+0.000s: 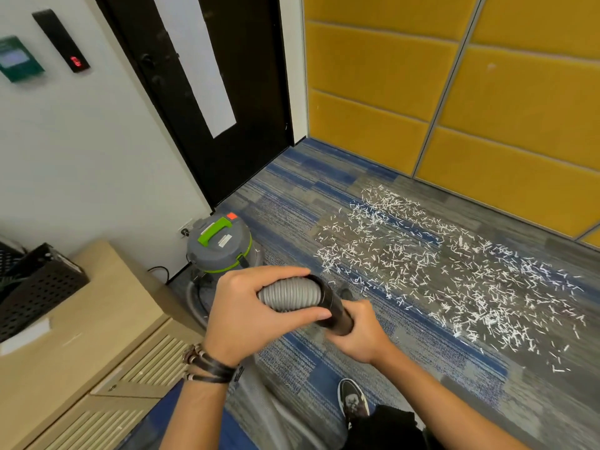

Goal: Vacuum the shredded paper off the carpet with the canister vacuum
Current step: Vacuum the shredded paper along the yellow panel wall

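Observation:
A grey canister vacuum with a green handle stands on the carpet by the white wall, left of centre. Its grey ribbed hose ends in a black tube. My left hand grips the ribbed hose end, thumb under it. My right hand is closed around the black tube just below. White shredded paper lies scattered over the blue-grey carpet to the right, well clear of the tube.
A light wooden cabinet with slatted doors stands at the left, a black perforated box on top. A black door is behind the vacuum. Yellow padded wall panels bound the right. My shoe is below my hands.

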Motion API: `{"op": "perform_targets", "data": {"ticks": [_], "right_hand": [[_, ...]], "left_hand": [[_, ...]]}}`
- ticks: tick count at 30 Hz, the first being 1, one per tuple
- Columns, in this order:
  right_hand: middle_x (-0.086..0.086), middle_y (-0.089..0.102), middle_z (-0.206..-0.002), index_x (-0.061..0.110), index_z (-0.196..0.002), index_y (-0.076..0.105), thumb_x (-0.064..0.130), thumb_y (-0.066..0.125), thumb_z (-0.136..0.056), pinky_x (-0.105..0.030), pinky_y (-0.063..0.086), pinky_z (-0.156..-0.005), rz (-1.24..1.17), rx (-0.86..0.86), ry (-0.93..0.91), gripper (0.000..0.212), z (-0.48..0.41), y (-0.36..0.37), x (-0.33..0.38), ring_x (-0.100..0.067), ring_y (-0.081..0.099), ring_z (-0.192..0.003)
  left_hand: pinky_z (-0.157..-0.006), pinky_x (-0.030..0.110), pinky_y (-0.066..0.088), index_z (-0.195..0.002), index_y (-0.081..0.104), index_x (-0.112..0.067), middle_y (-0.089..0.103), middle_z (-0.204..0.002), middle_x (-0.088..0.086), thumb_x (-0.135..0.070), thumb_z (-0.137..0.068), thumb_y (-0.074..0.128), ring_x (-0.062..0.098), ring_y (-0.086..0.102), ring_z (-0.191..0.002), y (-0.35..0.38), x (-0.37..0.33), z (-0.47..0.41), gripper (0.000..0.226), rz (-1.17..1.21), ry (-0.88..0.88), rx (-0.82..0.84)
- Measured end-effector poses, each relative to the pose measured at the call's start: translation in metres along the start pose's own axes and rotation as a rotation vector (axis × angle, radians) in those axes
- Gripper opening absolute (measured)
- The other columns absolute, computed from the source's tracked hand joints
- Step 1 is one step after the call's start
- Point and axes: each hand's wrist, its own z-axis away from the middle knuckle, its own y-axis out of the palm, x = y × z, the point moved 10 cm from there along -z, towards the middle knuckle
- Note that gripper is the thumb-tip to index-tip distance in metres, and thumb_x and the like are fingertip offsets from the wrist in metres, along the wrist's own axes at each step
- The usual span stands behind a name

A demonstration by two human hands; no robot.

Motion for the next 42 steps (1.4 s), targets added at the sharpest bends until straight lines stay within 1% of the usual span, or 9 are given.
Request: {"op": "perform_targets", "data": {"ticks": [3,6,10,13,18,25,31,35,42], "right_hand": [[0.012,0.046,-0.052,0.018,-0.061,0.054,0.006,0.072,-0.069,-0.022,0.03,-0.049,0.038,-0.037,-0.018,0.023,-0.01,-0.011,0.011,-0.005,0.037,-0.046],[0.012,0.048,-0.052,0.031,-0.062,0.052,0.002,0.074,-0.071,-0.021,0.032,-0.049,0.052,-0.037,-0.014,0.038,-0.018,-0.014,0.013,-0.005,0.039,-0.046],[0.014,0.05,-0.053,0.021,-0.066,0.056,0.001,0.074,-0.076,-0.025,0.034,-0.049,0.084,0.012,0.023,0.029,-0.015,-0.012,-0.001,-0.005,0.042,-0.047],[0.013,0.051,-0.054,0.015,-0.066,0.057,0.004,0.073,-0.074,-0.028,0.036,-0.049,0.062,0.006,0.057,0.02,-0.002,-0.009,-0.007,-0.005,0.043,-0.049],[0.012,0.043,-0.051,0.013,-0.061,0.049,0.001,0.077,-0.067,-0.031,0.028,-0.048,0.022,-0.071,0.09,0.031,0.023,-0.004,-0.006,-0.006,0.035,-0.048],[0.015,0.047,-0.049,0.033,-0.06,0.047,-0.004,0.073,-0.067,-0.015,0.029,-0.048,0.017,-0.13,0.038,0.045,0.015,-0.025,0.022,-0.005,0.038,-0.043],[0.012,0.046,-0.051,0.022,-0.061,0.051,0.003,0.074,-0.07,-0.027,0.032,-0.048,0.064,-0.065,0.093,0.032,-0.006,-0.016,-0.008,-0.006,0.037,-0.047],[0.013,0.047,-0.053,0.016,-0.064,0.054,0.005,0.071,-0.071,-0.026,0.032,-0.05,0.066,-0.031,0.098,0.022,-0.002,-0.005,-0.015,-0.006,0.039,-0.048],[0.01,0.048,-0.052,0.03,-0.06,0.05,0.017,0.07,-0.069,-0.023,0.032,-0.05,0.039,-0.047,0.079,0.026,0.003,-0.002,-0.007,-0.007,0.041,-0.046]], "left_hand": [[-0.087,0.025,0.059,-0.107,0.083,-0.03,0.078,-0.104,-0.021,-0.06,-0.066,0.091,-0.005,0.074,-0.095,-0.005,-0.006,-0.004,0.052,-0.031,0.029,-0.054],[-0.088,0.025,0.06,-0.108,0.083,-0.033,0.078,-0.104,-0.023,-0.064,-0.066,0.09,-0.006,0.073,-0.095,-0.002,-0.003,-0.009,0.052,-0.062,0.01,-0.03],[-0.088,0.03,0.06,-0.104,0.083,-0.038,0.077,-0.1,-0.026,-0.068,-0.061,0.09,-0.008,0.072,-0.094,0.016,0.01,-0.009,0.053,-0.05,-0.064,0.058],[-0.087,0.027,0.06,-0.102,0.084,-0.037,0.077,-0.096,-0.026,-0.067,-0.059,0.091,-0.006,0.073,-0.091,0.02,0.014,-0.007,0.053,0.004,-0.081,0.094],[-0.085,0.03,0.06,-0.1,0.084,-0.034,0.078,-0.095,-0.023,-0.061,-0.058,0.095,0.0,0.075,-0.09,0.017,0.01,-0.006,0.051,0.061,-0.045,0.144],[-0.087,0.03,0.061,-0.105,0.083,-0.029,0.079,-0.103,-0.02,-0.057,-0.066,0.093,-0.002,0.075,-0.095,0.004,-0.011,-0.006,0.049,0.037,0.065,-0.047],[-0.087,0.035,0.062,-0.104,0.083,-0.035,0.078,-0.102,-0.023,-0.062,-0.064,0.092,-0.004,0.074,-0.096,0.019,0.009,-0.009,0.049,-0.02,-0.013,0.04],[-0.086,0.033,0.062,-0.102,0.083,-0.035,0.078,-0.099,-0.024,-0.063,-0.061,0.093,-0.004,0.074,-0.093,0.021,0.023,-0.006,0.05,0.011,-0.065,0.081],[-0.085,0.025,0.059,-0.101,0.084,-0.03,0.078,-0.098,-0.023,-0.061,-0.064,0.091,-0.003,0.075,-0.091,0.002,0.017,-0.004,0.049,0.004,-0.041,0.009]]}}
